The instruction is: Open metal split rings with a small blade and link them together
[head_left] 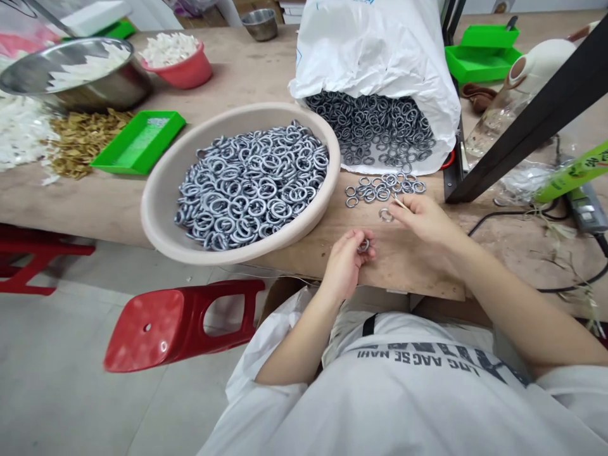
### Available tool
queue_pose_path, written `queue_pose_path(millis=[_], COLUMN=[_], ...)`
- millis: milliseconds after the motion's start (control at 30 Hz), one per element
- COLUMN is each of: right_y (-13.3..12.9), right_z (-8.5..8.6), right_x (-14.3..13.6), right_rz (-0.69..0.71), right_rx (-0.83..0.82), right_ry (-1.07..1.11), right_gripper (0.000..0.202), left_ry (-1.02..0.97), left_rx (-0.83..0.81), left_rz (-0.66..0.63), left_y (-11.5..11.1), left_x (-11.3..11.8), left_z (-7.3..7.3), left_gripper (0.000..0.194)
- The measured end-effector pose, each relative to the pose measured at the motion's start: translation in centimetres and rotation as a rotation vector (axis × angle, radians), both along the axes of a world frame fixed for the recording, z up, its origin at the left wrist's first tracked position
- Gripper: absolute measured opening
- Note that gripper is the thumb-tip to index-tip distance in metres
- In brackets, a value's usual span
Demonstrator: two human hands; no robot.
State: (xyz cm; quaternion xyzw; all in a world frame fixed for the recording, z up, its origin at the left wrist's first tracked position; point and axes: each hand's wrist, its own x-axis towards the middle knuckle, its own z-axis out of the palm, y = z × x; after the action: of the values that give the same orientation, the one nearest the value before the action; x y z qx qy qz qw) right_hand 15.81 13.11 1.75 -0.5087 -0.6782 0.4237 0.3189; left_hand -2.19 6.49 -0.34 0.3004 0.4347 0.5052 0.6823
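At the table's front edge my left hand is closed on a grey metallic ring, pinched between thumb and fingers. My right hand, to its right and a little farther back, pinches a thin pale stick. Just left of the right fingertips is a single ring. Beyond both hands several loose rings lie on the wooden board. A large beige basin heaped with such rings stands to the left. Behind the loose rings a white sack lies open, with darker rings spilling from its mouth.
To the left are a green tray, brown pieces, a steel bowl and a red bowl. A black metal post slants up at right, near a cable. A red stool stands on the floor at left.
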Motion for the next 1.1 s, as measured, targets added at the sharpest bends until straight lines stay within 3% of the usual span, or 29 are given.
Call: queue_pose_path(millis=[67,133,233,333,467,633,867,967,1100], right_y=[-3.3,-6.2,-8.2,-7.9,-7.4,-8.7,-9.2,-8.0,-4.2], right_z=[0.6,0.9,0.6,0.4,1.2,2.4,2.4,1.4,-0.2], right_x=[-1.0,-1.8,-2.1,-1.1,0.8,1.4,1.3,1.7,2.0], right_rz=[-0.033,-0.109,-0.194,-0.148,-0.078,0.118,0.145,0.037,-0.135], right_rx=[-0.188,-0.265,-0.126,0.062,0.168,0.291,0.348,0.305,0.258], right_ry=[0.329,0.503,0.501,0.335,0.132,-0.148,-0.264,-0.286,-0.39], right_gripper=[0.033,0.033,0.027,0.024,0.027,0.03,0.035,0.039,0.047], left_ry=[0.14,0.277,0.316,0.126,-0.069,-0.061,-0.055,-0.049,-0.071], left_rx=[0.128,0.241,0.279,0.18,0.041,-0.07,-0.085,0.012,0.102], left_rz=[0.031,0.038,0.051,-0.018,-0.096,-0.004,-0.003,-0.115,-0.279], left_y=[-0.5,-1.0,-1.8,-2.1,-2.2,-2.4,-2.5,-3.2,-3.8], left_x=[1.2,2.4,3.4,3.7,3.8,4.1,4.2,3.7,2.8], left_z=[0.1,0.3,0.8,1.4,2.4,3.1,2.8,2.7,2.9], left_gripper=[0.036,0.039,0.041,0.043,0.047,0.047,0.047,0.047,0.049])
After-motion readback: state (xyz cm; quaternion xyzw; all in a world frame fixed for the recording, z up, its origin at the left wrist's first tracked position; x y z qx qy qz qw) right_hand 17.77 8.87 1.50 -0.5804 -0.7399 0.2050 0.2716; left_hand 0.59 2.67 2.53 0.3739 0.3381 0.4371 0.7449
